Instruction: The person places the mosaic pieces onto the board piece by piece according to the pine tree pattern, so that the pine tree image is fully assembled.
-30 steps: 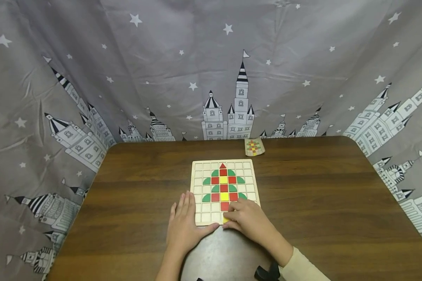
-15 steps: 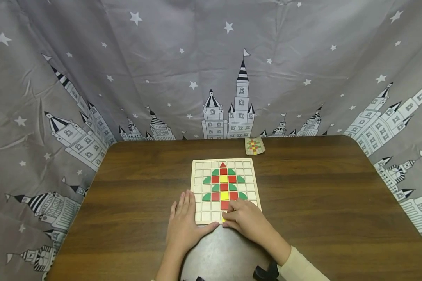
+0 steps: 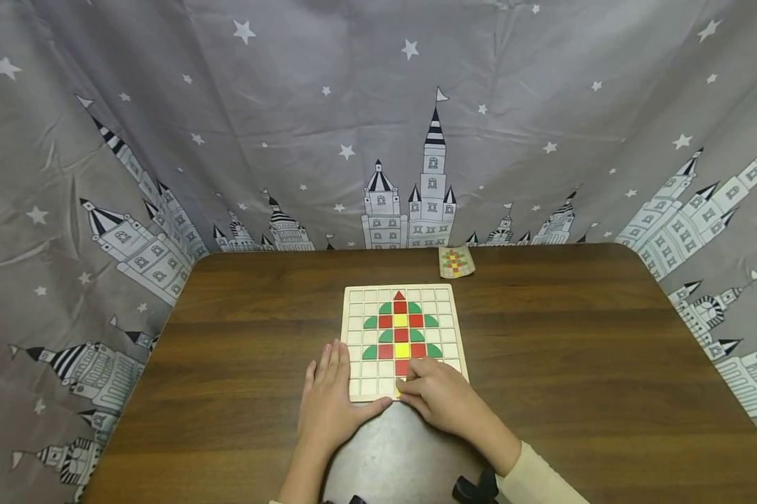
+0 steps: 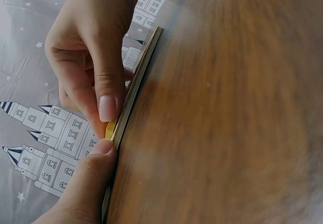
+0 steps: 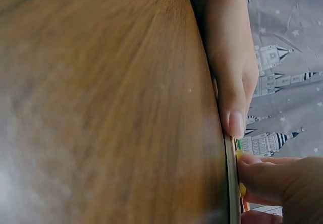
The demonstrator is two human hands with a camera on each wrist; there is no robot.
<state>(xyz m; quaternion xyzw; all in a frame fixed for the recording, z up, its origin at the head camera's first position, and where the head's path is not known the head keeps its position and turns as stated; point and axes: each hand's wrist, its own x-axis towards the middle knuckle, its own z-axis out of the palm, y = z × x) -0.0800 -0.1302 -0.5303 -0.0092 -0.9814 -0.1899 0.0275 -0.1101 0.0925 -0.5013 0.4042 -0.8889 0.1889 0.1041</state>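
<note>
A pale wooden grid board (image 3: 363, 386) lies on the table, bearing a tree-like pattern of red squares, yellow squares and green quarter-round tiles, with a red triangle tile (image 3: 399, 296) at the top. My left hand (image 3: 330, 404) lies along the board's left side, fingers straight and thumb stretched along the near edge. At the middle of the nearest row, my right hand (image 3: 442, 393) pinches a yellow tile (image 4: 109, 129) between thumb and fingers. Most of this tile is hidden by the fingers in the head view. The left thumb tip is close beside it in the left wrist view.
Behind the board, near the table's far edge, lies a small pattern card (image 3: 456, 262). A grey curtain (image 3: 290, 126) with castles and stars hangs around the wooden table (image 3: 561, 350). A black strap piece (image 3: 475, 488) shows by the right sleeve.
My right hand has shifted slightly left with the yellow tile along the nearest row, and less of the tile shows now. My left hand stays in place at the board's side.
</note>
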